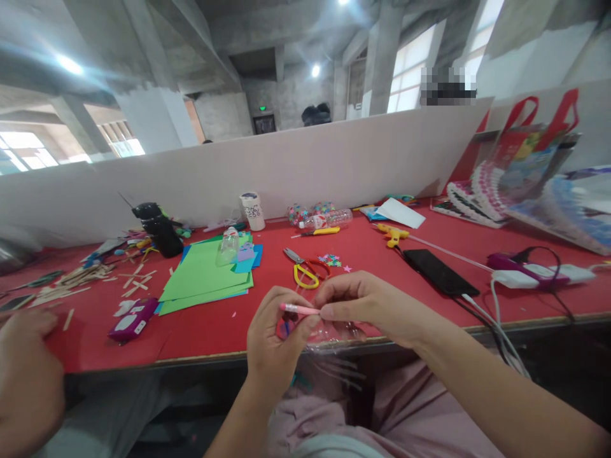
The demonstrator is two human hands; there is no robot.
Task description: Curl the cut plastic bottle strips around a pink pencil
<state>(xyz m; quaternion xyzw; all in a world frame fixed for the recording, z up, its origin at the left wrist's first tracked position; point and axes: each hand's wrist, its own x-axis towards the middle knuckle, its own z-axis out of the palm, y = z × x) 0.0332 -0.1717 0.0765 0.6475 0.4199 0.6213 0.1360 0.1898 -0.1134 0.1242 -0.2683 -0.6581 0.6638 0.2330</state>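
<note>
A pink pencil [301,309] with an eraser end lies across my left hand [277,337], gripped between the thumb and curled fingers. My right hand [358,305] pinches the pencil's other end, and the fingertips hide that end. Below my hands, at the table's edge, is a clear plastic piece [329,334] that looks like part of a bottle; I cannot tell which fingers touch it. Yellow-and-red handled scissors [306,273] lie just beyond my hands. Star sequins [333,261] are scattered beside them.
Green paper sheets [205,280] lie left, with a clear bottle [228,245] on them. A glue gun [395,235], phone [439,270] and cables are right. A craft knife [326,231] lies behind. Another person's hand [31,324] rests left, near wooden sticks [79,277].
</note>
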